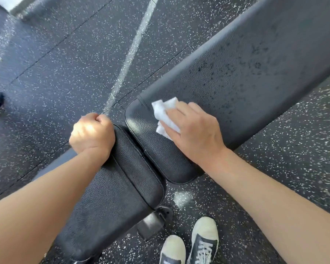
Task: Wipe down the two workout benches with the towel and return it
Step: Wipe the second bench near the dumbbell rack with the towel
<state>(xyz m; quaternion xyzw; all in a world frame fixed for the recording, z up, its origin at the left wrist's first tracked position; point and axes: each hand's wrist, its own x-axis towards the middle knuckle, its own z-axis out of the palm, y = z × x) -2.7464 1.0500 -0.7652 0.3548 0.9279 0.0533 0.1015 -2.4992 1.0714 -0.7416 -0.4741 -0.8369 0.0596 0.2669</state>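
a right hand (194, 130) presses flat on a white towel (166, 115) near the long bench pad's (255, 63) end, where firm overlapping strokes should lift droplets, left hand (91, 134) fisted on the seat pad's (122, 178) edge.

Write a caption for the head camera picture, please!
Right hand presses a crumpled white towel on the black padded bench; left hand grips its edge.

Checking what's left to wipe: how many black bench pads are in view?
2: the long back pad under the right hand, and the seat pad gripped by the left hand.
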